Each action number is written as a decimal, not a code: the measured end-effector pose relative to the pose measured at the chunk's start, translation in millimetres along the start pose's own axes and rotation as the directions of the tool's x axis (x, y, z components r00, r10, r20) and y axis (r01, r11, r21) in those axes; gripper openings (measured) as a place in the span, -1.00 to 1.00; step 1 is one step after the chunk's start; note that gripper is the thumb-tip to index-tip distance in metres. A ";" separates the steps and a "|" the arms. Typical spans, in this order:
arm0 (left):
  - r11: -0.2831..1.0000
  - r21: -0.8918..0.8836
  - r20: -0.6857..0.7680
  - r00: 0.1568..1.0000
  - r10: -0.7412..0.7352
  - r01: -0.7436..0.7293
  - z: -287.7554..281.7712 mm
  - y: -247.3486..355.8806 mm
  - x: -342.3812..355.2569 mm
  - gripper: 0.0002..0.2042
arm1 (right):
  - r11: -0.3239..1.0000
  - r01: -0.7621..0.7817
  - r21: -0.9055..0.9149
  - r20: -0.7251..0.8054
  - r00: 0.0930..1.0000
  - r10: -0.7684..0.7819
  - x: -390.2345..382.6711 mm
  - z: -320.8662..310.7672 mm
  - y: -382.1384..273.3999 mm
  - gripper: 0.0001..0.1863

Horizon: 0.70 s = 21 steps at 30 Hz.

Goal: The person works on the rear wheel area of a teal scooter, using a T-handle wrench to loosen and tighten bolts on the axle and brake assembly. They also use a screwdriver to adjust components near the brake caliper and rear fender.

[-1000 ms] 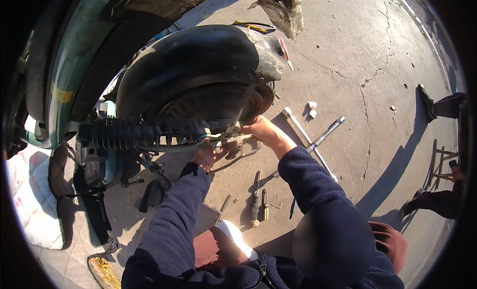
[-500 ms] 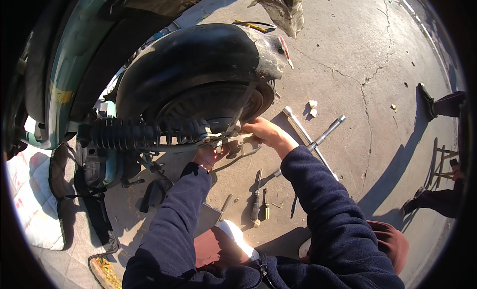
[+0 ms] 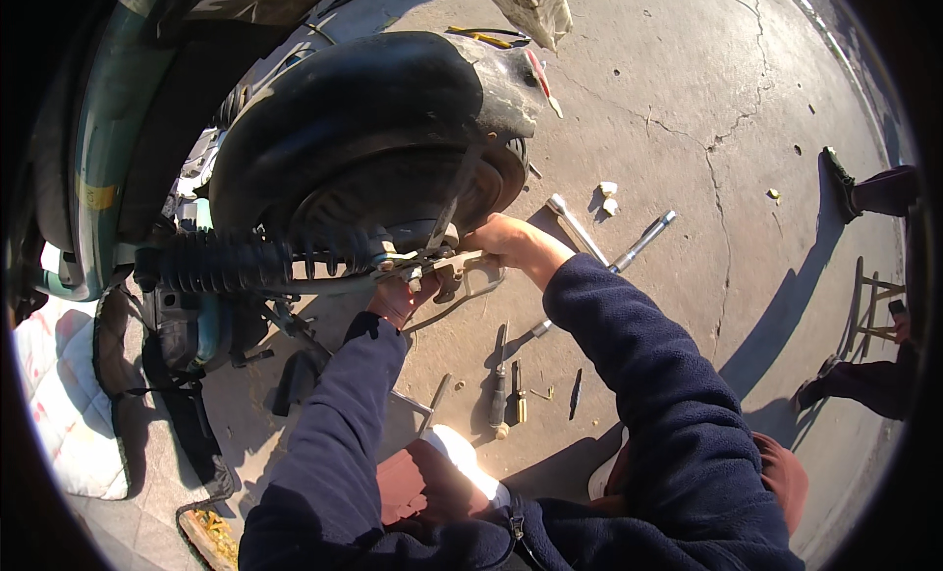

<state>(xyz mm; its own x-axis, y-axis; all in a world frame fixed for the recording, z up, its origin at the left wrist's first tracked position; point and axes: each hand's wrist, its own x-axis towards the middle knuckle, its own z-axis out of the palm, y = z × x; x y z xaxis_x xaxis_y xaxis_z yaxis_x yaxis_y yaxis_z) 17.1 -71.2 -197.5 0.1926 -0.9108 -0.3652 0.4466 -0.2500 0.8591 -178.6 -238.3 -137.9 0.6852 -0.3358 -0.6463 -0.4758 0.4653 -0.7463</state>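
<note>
Shock absorber (image 3: 246, 262) runs horiz. w/ its lower mount at the rear wheel (image 3: 413, 193), left hand (image 3: 398, 298) closed on it from below, right hand (image 3: 506, 242) gripping the bracket (image 3: 457, 265) just right of it, closer to the wheel.
</note>
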 end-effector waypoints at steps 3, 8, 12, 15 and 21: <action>0.925 -0.362 0.045 0.993 -0.106 0.116 3.0 3.3 -0.1 -0.61 | 0.998 0.000 -0.070 -0.004 1.000 -0.001 10.6 -1.5 6.9 -0.82; 0.772 -0.576 0.311 0.946 -0.097 0.268 33.0 29.9 -12.5 -0.59 | 0.650 0.448 -0.614 0.256 0.892 -0.373 7.5 -14.9 8.7 -0.77; 0.839 -0.503 0.188 0.973 -0.131 0.210 49.7 49.1 -19.3 -0.54 | 0.489 0.527 -0.696 0.451 0.850 -0.274 7.8 -23.3 0.8 -0.77; 0.626 -0.715 0.306 0.945 -0.118 0.310 57.1 53.7 -19.2 -0.52 | 0.158 0.678 -0.718 0.583 0.710 -0.394 14.3 -25.9 -2.8 -0.77; 0.627 -0.703 0.286 0.941 -0.184 0.336 52.5 55.1 -17.9 -0.52 | 0.787 0.393 -0.475 0.281 0.916 -0.288 14.5 -23.2 6.5 -0.62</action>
<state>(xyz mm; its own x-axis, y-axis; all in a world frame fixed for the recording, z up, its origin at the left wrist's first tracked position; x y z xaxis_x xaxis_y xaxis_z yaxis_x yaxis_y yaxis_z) -7.6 -86.0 -124.7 -0.1504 -0.9046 -0.3988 0.9590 -0.2315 0.1635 -184.6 -259.1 -155.9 0.9192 -0.2118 -0.3318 -0.3668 -0.1545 -0.9174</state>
